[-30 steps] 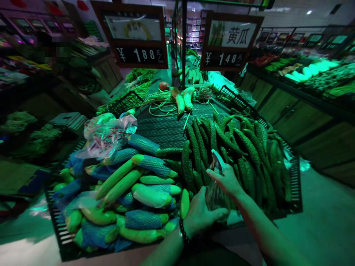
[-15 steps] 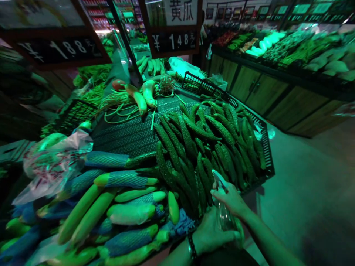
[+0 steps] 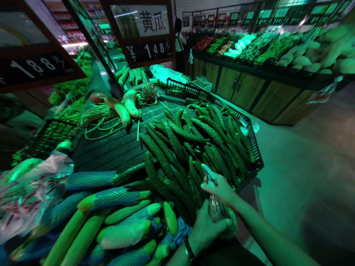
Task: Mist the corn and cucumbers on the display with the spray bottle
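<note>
both hands low in the frame, right of centre, over the near edge of a produce stand. left hand [image 3: 203,231] comes up from the bottom edge, a dark bead bracelet [image 3: 188,248] at the wrist; fingers curled shut around the lower part of a thin clear plastic bag [image 3: 216,209]. right hand [image 3: 220,189] enters from the lower right, forearm running off to the corner; its fingers are pinched closed on the top of the same bag, where a pale flap sticks up. bag hangs between the two hands, just in front of the cucumbers; what is inside it cannot be made out.

pile of dark, bumpy cucumbers [image 3: 191,147] fills the centre of the frame, heaped in a black slotted crate [image 3: 253,144] whose rim runs along the right side of the pile. right hand touches or nearly touches the nearest cucumbers; cannot tell which.

lower left: long pale green gourds [image 3: 119,234], several in blue foam net sleeves [image 3: 91,180]. a crumpled printed plastic bag [image 3: 30,192] lies at the left edge.

upper centre: hanging price sign [image 3: 145,31] reading 黄瓜, ¥1.48. second sign [image 3: 36,66], upper left, shows 1.88. behind the pile, on a dark ribbed mat [image 3: 116,146], lie a few eggplants [image 3: 126,107] and loose long beans [image 3: 94,120].

upper right: wood-fronted display counter [image 3: 263,94] with more vegetables; a person [image 3: 179,37] stands far back beside it.
</note>
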The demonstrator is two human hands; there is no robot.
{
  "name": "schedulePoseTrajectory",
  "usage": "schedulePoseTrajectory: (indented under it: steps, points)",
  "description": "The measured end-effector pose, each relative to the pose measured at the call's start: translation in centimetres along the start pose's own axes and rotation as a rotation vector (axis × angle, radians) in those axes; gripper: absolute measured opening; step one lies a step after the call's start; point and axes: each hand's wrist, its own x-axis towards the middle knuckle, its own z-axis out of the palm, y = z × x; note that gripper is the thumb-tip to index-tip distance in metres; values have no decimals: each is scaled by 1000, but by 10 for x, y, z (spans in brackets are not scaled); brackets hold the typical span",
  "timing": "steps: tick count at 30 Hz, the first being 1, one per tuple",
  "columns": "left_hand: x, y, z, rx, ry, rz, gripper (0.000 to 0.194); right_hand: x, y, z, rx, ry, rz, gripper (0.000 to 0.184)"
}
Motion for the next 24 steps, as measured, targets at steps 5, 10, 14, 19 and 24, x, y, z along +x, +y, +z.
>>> schedulePoseTrajectory:
  steps: [5,10,14,19,24]
  points:
    - [-1,35,-30,77,225,142,56,34,-64,17,-172,51,-244,20]
    - [3,64,-68,242,423,269,57,53,-115,37,-149,177,-389,21]
    - [6,62,-78,256,443,274,60,57,-124,44,-137,156,-393,26]
    - [-2,41,-55,178,325,148,58,40,-88,36,-216,113,-250,25]
    - [-7,18,-29,218,124,59,44,10,-23,21,-102,233,-128,18]
